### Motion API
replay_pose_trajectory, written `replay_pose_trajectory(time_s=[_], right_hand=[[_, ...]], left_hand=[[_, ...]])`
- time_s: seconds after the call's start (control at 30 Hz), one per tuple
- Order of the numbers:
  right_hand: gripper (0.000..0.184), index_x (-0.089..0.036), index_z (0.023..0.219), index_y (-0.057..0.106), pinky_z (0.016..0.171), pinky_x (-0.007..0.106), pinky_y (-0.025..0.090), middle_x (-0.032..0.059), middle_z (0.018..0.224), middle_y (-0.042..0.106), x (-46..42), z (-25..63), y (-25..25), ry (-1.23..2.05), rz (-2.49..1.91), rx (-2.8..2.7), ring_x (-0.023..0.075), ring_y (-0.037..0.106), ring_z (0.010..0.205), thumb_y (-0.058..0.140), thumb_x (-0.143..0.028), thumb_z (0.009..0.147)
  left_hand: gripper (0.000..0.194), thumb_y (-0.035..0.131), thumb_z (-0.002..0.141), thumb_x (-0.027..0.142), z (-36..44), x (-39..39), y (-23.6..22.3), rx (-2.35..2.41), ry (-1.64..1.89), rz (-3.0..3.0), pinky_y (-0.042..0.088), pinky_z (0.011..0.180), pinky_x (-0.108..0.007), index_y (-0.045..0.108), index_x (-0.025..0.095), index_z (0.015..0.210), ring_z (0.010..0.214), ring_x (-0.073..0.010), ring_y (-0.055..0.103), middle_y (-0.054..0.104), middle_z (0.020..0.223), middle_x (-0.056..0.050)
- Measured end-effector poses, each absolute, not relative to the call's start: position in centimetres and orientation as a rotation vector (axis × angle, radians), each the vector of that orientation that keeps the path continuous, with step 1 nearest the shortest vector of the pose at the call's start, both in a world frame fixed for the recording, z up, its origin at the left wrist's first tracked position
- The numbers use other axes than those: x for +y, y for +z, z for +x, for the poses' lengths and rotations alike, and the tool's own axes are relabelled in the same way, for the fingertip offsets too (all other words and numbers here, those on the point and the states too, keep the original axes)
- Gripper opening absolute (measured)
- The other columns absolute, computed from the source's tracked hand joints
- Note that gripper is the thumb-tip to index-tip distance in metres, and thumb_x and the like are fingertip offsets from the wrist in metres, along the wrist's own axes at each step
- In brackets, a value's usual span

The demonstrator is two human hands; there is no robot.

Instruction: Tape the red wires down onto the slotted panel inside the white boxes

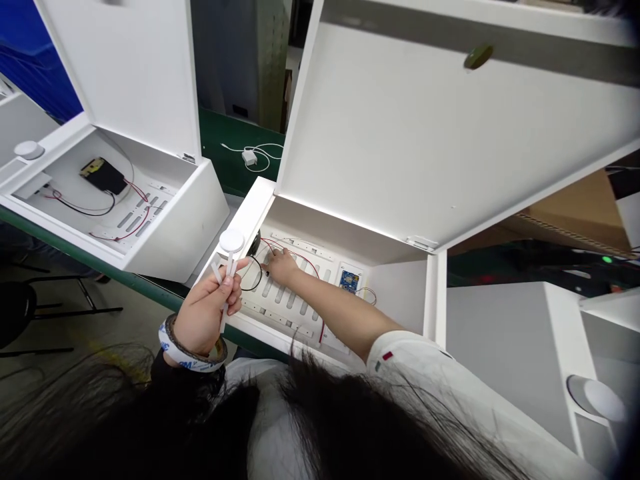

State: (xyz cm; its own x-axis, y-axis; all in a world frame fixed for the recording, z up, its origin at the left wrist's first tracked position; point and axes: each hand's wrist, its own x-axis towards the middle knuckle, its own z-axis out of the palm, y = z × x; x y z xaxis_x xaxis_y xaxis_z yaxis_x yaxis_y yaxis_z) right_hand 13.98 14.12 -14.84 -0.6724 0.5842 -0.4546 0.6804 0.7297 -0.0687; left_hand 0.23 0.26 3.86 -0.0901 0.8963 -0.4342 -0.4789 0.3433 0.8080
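Observation:
My left hand [209, 308] is closed around thin white strips [226, 293] held upright, just outside the front left corner of an open white metal box [430, 293]. A roll of tape [187, 352] rings that wrist. My right hand [281, 265] reaches into the box with its fingers pressed on a black wire [254, 273] against the slotted white floor panel [287, 297]. Red wires [293, 255] run along the panel's back. A blue circuit board [349, 280] sits to the right of that hand. A round white knob [231, 241] sits on the box's left rim.
The box's raised lid [425, 133] fills the upper right. A second open white box [115, 193] with a black module and red wires stands at the left. A white cable lies on the green bench [225, 150] behind. More white cabinets [505, 347] stand at the right, chairs at the lower left.

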Motion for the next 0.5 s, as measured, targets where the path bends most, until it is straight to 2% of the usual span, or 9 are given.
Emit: replay_pose_trajectory(time_s=[0.13,0.27,0.4,0.5], right_hand=[[0.044,-0.035,0.133,0.060,0.099,0.053,0.030,0.0154,0.137,0.053,14.2,14.7,-14.4,-0.358,0.953,2.473,0.0345,0.042,0.125,0.045,-0.021,0.094],[0.039,-0.029,0.125,0.067,0.097,0.051,0.032,0.0165,0.130,0.057,13.4,17.2,-13.6,-0.325,0.905,2.528,0.0339,0.044,0.122,0.045,-0.020,0.093],[0.042,-0.031,0.133,0.060,0.099,0.052,0.032,0.0157,0.131,0.057,12.6,18.8,-13.8,-0.375,1.002,2.453,0.0329,0.046,0.122,0.038,-0.025,0.098],[0.042,-0.033,0.134,0.059,0.101,0.053,0.031,0.0150,0.131,0.056,12.6,18.8,-13.8,-0.394,1.028,2.407,0.0336,0.044,0.125,0.043,-0.023,0.096]], left_hand=[[0.038,0.075,0.078,0.034,-0.1,-0.1,3.6,1.201,1.240,0.486,0.030,0.044,-0.015,0.069,0.014,0.110,0.055,-0.0050,0.035,0.040,0.071,0.001],[0.041,0.075,0.078,0.039,-0.3,-0.2,3.6,1.233,1.251,0.531,0.025,0.039,-0.015,0.068,0.016,0.111,0.050,-0.0046,0.032,0.038,0.066,0.003],[0.041,0.074,0.078,0.042,-0.1,-0.1,3.8,1.265,1.244,0.551,0.025,0.039,-0.016,0.068,0.013,0.108,0.050,-0.0049,0.031,0.036,0.064,0.004],[0.042,0.075,0.077,0.038,0.2,0.1,3.6,1.252,1.223,0.545,0.028,0.042,-0.016,0.067,0.013,0.108,0.052,-0.0045,0.034,0.041,0.069,0.002]])
